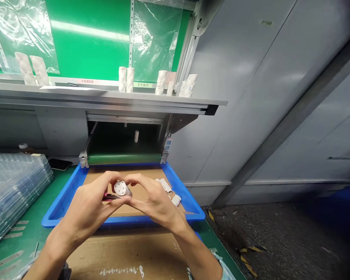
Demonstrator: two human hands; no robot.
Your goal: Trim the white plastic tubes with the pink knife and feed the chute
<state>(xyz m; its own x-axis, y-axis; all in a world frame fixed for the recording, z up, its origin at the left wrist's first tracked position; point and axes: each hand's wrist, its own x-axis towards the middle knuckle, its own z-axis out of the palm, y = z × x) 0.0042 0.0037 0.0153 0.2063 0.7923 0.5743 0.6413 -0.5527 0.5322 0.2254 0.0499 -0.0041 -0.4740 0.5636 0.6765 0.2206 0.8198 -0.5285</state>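
Both hands meet above a blue tray (61, 206) lined with cardboard. Between their fingertips is a small white cylinder (121, 188) whose round end, dotted with small holes, faces me. My left hand (90, 208) pinches it from the left and also holds a thin dark tool with a pink part (109, 197). My right hand (154, 200) curls over it from the right. Two or three more white cylinders (167, 188) lie in the tray just right of my right hand.
Behind the tray a green conveyor belt (124, 158) carries one upright white cylinder (136, 136). A shelf (105, 95) above holds several white cylinders before a green board. Stacked clear plastic trays (14, 182) and a phone (59, 164) are at left. Grey wall and floor are at right.
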